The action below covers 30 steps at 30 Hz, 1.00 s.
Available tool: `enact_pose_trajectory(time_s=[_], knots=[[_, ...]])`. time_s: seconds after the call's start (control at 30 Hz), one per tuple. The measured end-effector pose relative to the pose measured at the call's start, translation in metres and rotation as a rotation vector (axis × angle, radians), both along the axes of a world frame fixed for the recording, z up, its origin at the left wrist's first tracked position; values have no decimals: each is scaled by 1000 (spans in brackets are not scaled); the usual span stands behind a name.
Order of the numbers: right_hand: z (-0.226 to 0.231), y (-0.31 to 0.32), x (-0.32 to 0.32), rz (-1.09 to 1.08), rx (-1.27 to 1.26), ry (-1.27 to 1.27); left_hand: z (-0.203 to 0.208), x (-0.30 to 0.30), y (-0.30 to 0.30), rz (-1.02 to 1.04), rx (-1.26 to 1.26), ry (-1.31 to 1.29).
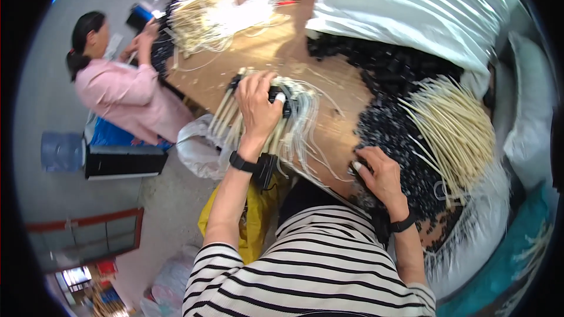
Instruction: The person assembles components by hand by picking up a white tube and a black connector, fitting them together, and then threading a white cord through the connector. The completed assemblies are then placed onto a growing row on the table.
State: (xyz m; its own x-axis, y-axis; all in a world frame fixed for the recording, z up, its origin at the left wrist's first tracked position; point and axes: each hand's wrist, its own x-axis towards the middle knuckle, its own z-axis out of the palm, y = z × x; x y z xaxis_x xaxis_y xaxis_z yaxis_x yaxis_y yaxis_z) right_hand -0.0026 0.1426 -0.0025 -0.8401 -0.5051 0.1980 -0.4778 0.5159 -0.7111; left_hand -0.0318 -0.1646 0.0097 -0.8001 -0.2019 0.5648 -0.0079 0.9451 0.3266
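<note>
My left hand point(257, 105) is closed over black pieces at the ends of several thin cream-coloured sticks point(223, 111), by the table's edge. The sticks hang over that edge, and clear strands point(302, 123) spread from beside the hand across the tabletop. My right hand point(382, 179) is at the left border of a heap of small black plastic parts point(388, 123). Its fingers are curled in with thumb and fingertips close together; whatever lies between them is too small to make out.
A thick bundle of cream sticks point(455, 135) lies on the black heap at right. Behind it rests a big white sack point(405, 12). Another stick bundle point(202, 20) lies at the far left, beside a person in pink point(126, 91). Below the table hangs a yellow bag point(252, 223).
</note>
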Motion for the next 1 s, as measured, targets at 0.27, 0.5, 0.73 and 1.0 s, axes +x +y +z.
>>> enact_pose_trajectory(time_s=[0.27, 0.5, 0.73, 1.0], knots=[[2, 95, -6, -445, 39, 50, -30, -82, 131, -745, 204, -181], [-3, 158, 7, -631, 518, 80, -60, -91, 135, -631, 190, -267], [18, 114, -11, -401, 264, 306, -50, -78, 120, -475, 124, -420], [4, 84, -2, -468, 35, 1, -42, -71, 117, -272, 141, -377]])
